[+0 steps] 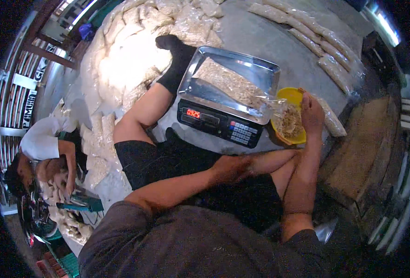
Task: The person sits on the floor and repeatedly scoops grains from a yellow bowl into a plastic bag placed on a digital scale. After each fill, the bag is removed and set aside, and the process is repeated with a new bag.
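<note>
Yellow bowl [290, 94]; right fingers [304, 96] curled around rim; left fingers [244, 167] blurred, hold unclear.

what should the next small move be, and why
Probably draw the filled bag a little inward on the metal tray with the left hand: the bag's clear end overhangs the edge toward the yellow bowl, which could skew the reading on the lit display, and the right hand is at the bowl's rim.
</note>
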Available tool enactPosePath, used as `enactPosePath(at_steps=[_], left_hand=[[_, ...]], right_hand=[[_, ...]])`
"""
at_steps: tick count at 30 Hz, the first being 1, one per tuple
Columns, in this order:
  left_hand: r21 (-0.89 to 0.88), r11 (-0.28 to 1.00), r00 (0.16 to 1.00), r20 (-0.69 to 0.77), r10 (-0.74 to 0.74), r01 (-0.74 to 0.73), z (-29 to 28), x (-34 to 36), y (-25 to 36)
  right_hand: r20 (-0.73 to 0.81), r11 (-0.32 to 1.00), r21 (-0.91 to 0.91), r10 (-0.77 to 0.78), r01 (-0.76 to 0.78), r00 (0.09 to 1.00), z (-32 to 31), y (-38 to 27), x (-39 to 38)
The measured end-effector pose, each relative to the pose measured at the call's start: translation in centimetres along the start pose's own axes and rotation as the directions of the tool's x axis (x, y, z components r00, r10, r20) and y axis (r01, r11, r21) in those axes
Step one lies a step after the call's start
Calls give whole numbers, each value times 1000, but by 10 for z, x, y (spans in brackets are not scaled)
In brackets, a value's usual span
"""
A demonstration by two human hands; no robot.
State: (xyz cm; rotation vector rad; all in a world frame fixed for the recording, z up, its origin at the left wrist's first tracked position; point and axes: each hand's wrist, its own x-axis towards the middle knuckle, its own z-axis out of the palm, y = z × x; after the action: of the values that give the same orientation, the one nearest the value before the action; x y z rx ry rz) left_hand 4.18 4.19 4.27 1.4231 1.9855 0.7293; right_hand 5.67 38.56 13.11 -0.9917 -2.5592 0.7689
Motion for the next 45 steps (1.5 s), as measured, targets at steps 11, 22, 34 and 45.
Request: enactPosePath(at_steps=[11, 22, 34, 45], left_hand=[[77, 992, 992, -78, 104, -98, -28, 6, 16], [30, 994, 989, -103, 110, -107, -17, 6, 9], [584, 784, 918, -156, 366, -213, -124, 175, 20], [-105, 915, 181, -983, -36, -390, -266, -64, 30]], right_hand=[[-68, 984, -134, 110, -119, 992, 7, 19, 0], [227, 995, -94, -5, 27, 974, 7, 12, -19], [246, 743, 662, -89, -100, 965, 45, 107, 20], [290, 936, 349, -71, -37, 954, 79, 188, 75]])
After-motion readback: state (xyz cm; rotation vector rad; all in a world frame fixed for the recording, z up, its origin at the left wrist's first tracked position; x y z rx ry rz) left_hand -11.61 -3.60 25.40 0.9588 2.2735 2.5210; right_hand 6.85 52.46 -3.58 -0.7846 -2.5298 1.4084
